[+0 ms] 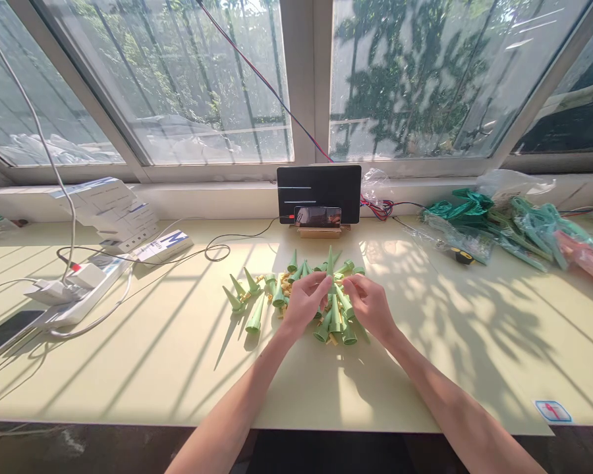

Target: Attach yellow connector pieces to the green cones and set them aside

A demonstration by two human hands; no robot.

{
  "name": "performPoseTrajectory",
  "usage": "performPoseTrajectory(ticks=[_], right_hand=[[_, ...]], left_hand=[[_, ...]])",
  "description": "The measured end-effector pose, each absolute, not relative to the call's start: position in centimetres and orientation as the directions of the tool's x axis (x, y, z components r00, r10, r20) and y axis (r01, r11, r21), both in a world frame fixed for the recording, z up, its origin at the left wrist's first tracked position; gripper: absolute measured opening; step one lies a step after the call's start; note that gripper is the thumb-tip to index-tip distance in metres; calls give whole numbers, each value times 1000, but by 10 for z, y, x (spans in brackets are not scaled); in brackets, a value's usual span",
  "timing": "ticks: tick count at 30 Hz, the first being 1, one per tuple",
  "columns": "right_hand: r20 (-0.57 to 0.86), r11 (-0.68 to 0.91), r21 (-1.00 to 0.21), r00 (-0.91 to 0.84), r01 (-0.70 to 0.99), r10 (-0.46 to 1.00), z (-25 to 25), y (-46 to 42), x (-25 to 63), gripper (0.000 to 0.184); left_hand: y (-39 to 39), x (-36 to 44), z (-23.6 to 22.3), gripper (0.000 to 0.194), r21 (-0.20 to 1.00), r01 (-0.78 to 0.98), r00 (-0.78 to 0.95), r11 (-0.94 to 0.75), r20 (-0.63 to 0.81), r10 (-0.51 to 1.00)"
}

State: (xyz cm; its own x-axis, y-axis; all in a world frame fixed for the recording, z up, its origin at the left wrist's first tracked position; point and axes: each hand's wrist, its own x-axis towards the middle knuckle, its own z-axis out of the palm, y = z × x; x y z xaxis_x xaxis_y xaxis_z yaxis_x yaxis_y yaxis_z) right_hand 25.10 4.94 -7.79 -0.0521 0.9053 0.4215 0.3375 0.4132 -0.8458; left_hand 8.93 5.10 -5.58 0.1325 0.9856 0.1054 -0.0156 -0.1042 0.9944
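Observation:
A heap of several small green cones [296, 289] mixed with little yellow pieces lies on the pale yellow table [178, 368], near the middle. My left hand [306, 299] and my right hand [368, 303] meet over the heap, fingers curled and pinched together around a green cone [332, 284] held between them. More green cones poke out below and between the hands. A few cones stand apart to the left of the heap.
A black screen [319, 185] and a phone on a stand [318, 218] sit behind the heap by the window. A white power strip [74, 289] with cables and paper boxes [118, 210] lies left. Bags of green and pink parts [514, 227] fill the right.

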Motion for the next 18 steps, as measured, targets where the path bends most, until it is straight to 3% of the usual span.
performPoseTrajectory(ticks=[10,18], right_hand=[[326,321,-917,-17,237,945,-79,50,250,41],[214,217,-974,-56,57,975,-84,55,250,47]], left_hand=[[52,90,-62,44,993,-36,151,-108,113,982],[54,90,-63,44,984,-29,167,-174,177,970]])
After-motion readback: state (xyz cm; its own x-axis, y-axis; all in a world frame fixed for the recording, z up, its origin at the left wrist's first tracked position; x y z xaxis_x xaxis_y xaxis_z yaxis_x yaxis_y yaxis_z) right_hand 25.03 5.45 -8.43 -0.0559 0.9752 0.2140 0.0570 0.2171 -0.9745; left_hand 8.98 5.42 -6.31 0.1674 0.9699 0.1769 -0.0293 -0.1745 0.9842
